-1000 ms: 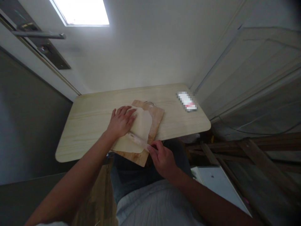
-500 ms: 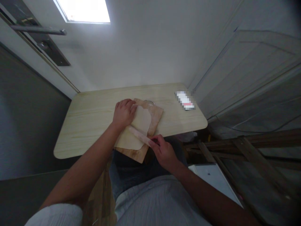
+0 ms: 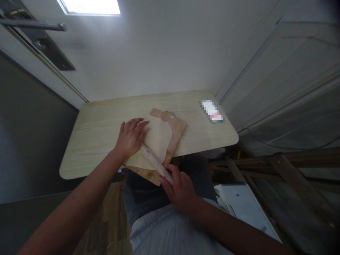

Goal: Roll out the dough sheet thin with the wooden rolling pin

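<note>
A wide, thin sheet of pale dough (image 3: 158,136) lies across a wooden cutting board (image 3: 177,132), which sits at an angle and juts over the table's front edge. My right hand (image 3: 180,187) is wrapped round the near end of a floured rolling pin (image 3: 154,161). The pin slants over the lower part of the dough, its far end close to my left hand. Fingers stretched out, my left hand (image 3: 130,138) rests on the dough's left edge and hides that part of it. A metal ring (image 3: 171,113) shows at the board's far corner.
The light wood table (image 3: 95,131) stands against a white door with a metal handle (image 3: 34,24). A phone, blurred out (image 3: 211,111), lies at the table's right end. Wooden bars (image 3: 292,177) and a white box-like surface (image 3: 245,203) are at the lower right.
My left hand has moved left and nearer to me along the dough. My right hand has drawn the rolling pin toward my body, and the view has shifted slightly.
</note>
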`<action>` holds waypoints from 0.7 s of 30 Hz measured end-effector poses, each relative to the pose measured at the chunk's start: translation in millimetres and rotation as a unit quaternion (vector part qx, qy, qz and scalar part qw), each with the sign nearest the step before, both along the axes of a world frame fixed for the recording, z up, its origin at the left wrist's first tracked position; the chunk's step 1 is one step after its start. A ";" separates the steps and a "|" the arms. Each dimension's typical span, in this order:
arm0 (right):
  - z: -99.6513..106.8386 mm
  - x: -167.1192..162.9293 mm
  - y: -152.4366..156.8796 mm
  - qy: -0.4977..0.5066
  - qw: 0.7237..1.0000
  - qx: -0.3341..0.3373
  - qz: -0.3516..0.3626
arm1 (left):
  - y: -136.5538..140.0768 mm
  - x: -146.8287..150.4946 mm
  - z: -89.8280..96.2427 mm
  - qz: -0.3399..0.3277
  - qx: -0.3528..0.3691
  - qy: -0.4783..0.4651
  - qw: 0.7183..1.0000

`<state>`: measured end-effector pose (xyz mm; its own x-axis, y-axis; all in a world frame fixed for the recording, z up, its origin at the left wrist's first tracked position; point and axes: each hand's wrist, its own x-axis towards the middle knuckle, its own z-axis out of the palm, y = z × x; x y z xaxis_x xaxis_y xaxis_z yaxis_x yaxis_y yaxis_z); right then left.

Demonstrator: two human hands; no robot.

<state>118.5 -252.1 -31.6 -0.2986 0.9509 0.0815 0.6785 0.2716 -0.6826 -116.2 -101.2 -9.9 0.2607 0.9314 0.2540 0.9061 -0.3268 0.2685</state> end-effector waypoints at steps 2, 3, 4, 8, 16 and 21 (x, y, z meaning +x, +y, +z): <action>-0.5 2.3 -0.3 0.018 1.000 -0.022 -0.011 | 7.2 6.6 2.9 -0.012 -0.007 0.008 1.000; -0.9 3.3 -0.4 0.030 0.999 -0.033 -0.020 | 11.4 10.3 3.7 -0.018 -0.009 0.009 1.000; -1.4 4.5 -0.3 0.044 0.998 -0.043 -0.029 | 15.8 14.4 4.0 -0.022 -0.009 0.007 1.000; -3.0 10.1 3.5 0.085 0.992 -0.072 -0.059 | 33.7 36.6 4.9 -0.034 -0.008 0.007 0.999; 3.4 11.8 16.4 0.156 0.976 -0.140 -0.064 | 53.4 60.8 5.5 -0.029 0.007 -0.020 0.999; 8.7 19.0 25.2 0.199 0.964 -0.165 -0.055 | 37.6 16.6 2.1 0.009 0.013 -0.119 0.993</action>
<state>137.5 -226.9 -22.9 -0.2026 0.9687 -0.1433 0.3570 -0.0632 -0.9320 -99.7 -63.6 -7.8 0.1733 0.9277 0.3307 0.8236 -0.3207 0.4678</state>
